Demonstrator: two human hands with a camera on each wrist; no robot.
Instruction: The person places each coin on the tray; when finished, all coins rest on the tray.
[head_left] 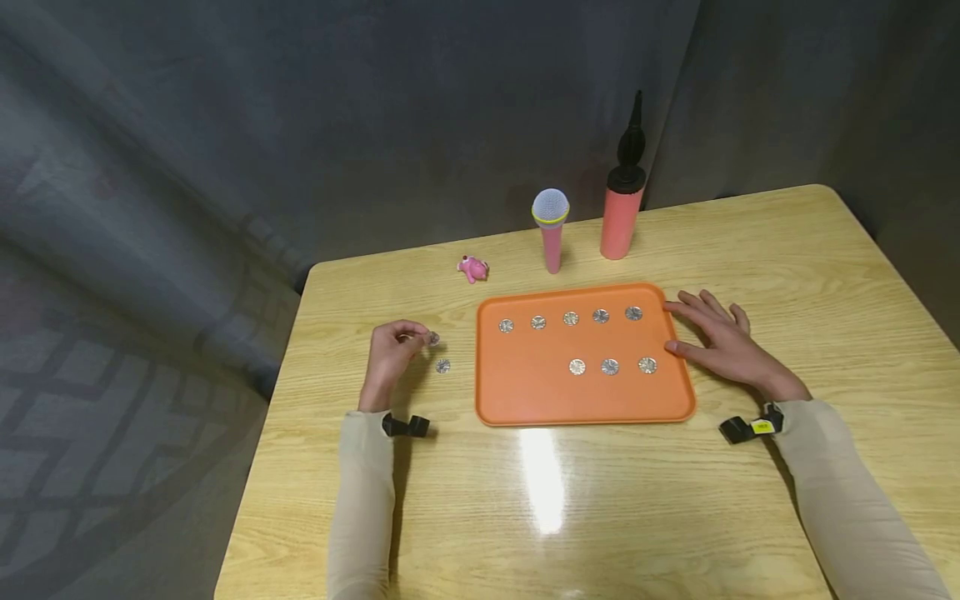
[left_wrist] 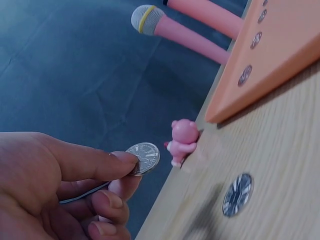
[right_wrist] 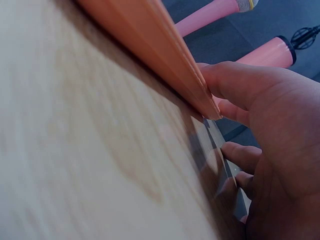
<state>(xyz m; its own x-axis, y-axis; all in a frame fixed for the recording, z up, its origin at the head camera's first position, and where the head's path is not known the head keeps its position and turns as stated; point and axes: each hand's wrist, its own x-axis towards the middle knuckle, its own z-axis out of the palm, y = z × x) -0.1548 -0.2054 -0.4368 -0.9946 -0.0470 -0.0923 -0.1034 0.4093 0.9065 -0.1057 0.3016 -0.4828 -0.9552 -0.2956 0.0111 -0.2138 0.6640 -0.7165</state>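
Observation:
Between thumb and fingers my left hand [head_left: 392, 354] pinches a silver coin [left_wrist: 146, 158], raised above the table. Another coin [head_left: 443, 366] lies flat on the wood just below it, left of the orange tray [head_left: 525, 400]. On the tray, several coins [head_left: 572, 318] form a back row, and three more coins [head_left: 610, 367] sit in a front row toward the right. My right hand [head_left: 723, 343] rests at the tray's right rim, thumb and index finger touching it, the other fingers spread over the table. It holds no coin that I can see.
Behind the tray stand a pink toy microphone [head_left: 552, 242] and a pink pump [head_left: 621, 221] with a black top. A small pink bear figure [head_left: 473, 268] lies at the back left. Grey curtain [head_left: 450, 125] hangs behind the wooden table [head_left: 465, 500].

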